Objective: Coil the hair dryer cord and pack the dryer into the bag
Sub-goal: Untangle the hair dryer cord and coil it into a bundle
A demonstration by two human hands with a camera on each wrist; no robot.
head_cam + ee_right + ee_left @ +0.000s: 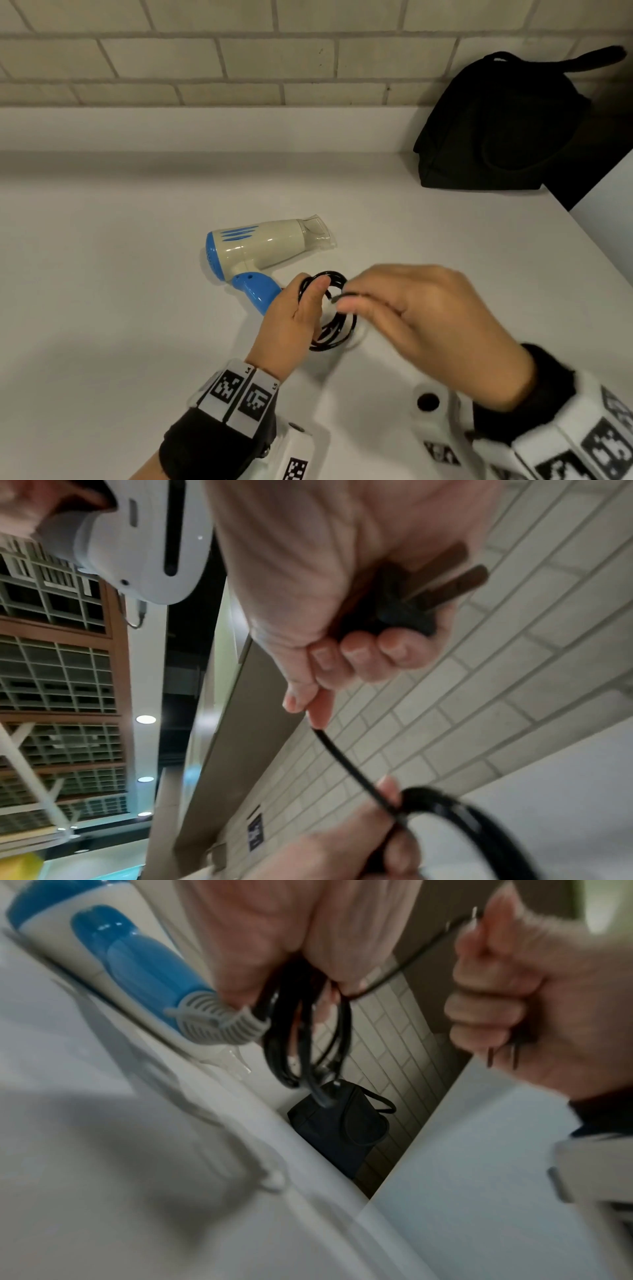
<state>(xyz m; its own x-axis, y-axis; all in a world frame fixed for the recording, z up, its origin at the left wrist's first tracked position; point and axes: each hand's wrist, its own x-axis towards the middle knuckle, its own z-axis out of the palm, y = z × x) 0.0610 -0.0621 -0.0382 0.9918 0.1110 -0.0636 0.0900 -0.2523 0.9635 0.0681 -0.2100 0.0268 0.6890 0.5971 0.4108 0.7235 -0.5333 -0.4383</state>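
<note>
While the hair dryer [262, 253] is lying on the surface [120, 291] just beyond our hands, we are pinching the coiled cord [330, 318] in the left hand [298, 318] and clutching the plug [407, 610] in the right hand [428, 325]. The springy cord is likely wanting a firm pinch across all loops; the light, smooth dryer is probably best taken by its handle. The soft bag [507, 126] is waiting far beyond the right hand.

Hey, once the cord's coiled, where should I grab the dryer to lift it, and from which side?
Probably the blue handle. The dryer lies on its side on the counter, handle angling toward you, barrel pointing toward the bag. Come from the near side and curl your fingers round the handle; it is narrower than the barrel, and the cord leaves its end.
</note>
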